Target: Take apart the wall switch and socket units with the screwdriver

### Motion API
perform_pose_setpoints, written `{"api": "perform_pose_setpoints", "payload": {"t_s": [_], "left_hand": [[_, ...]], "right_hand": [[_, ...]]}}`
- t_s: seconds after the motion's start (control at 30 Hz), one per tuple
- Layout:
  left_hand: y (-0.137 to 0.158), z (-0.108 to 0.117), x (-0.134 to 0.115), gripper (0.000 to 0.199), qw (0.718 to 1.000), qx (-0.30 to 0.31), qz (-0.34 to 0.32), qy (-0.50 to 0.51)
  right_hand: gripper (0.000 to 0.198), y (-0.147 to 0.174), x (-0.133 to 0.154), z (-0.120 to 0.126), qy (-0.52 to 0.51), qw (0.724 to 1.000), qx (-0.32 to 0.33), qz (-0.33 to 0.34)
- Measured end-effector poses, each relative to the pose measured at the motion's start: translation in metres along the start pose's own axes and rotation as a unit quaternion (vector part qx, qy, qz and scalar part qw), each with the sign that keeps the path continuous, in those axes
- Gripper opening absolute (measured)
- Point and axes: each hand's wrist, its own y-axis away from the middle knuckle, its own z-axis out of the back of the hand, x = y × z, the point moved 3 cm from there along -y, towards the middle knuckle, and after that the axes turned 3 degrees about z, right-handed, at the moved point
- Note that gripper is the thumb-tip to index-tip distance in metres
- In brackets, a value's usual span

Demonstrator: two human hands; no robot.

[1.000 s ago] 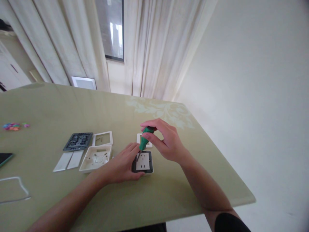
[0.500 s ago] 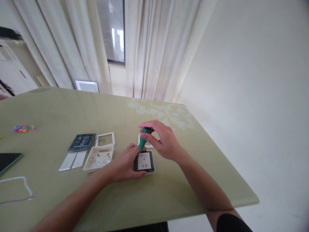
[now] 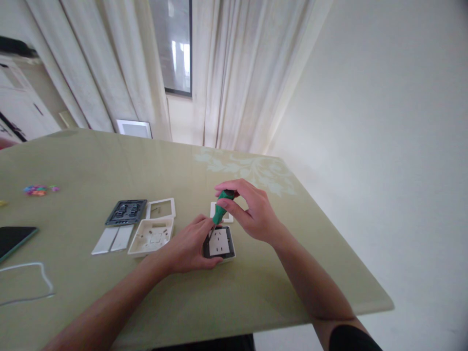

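My right hand (image 3: 250, 207) grips a screwdriver (image 3: 221, 206) by its green handle, and the shaft slants down to the left edge of a wall socket (image 3: 219, 243). The socket has a white face in a dark frame and sits in a white box on the table. Around its left side my left hand (image 3: 193, 246) is closed, thumb along the near edge, fingers at the far left corner. Just behind the socket lies a white cover frame (image 3: 229, 217), partly hidden by the screwdriver and my right hand.
Left of my hands are an open white mounting box (image 3: 137, 247), a dark switch plate (image 3: 126, 212), two white strips (image 3: 106, 240) and another white frame (image 3: 172, 200) with screws inside it. A dark phone-like slab (image 3: 16, 240), a white cable (image 3: 46, 279) and small colourful pieces (image 3: 38, 190) lie farther left.
The screwdriver's handle has tilted slightly to the right with my right hand, its tip staying at the socket's left edge. My left hand keeps its hold. The view has shifted slightly.
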Motion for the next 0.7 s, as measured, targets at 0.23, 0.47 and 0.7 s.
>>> {"api": "perform_pose_setpoints", "payload": {"t_s": [0.23, 0.47, 0.7], "left_hand": [[-0.0004, -0.0003, 0.0005, 0.076, 1.000, -0.008, -0.013, -0.016], [0.0012, -0.0020, 0.0034, 0.081, 0.999, -0.015, -0.027, -0.023], [0.0005, 0.0006, 0.0009, 0.070, 1.000, -0.007, -0.005, -0.012]], "right_hand": [[0.023, 0.0004, 0.0000, -0.0024, -0.010, 1.000, -0.007, 0.007], [0.023, 0.0005, 0.0002, -0.0067, -0.002, 1.000, 0.014, 0.003], [0.023, 0.0008, 0.0001, -0.0030, -0.013, 1.000, -0.002, 0.000]]}}
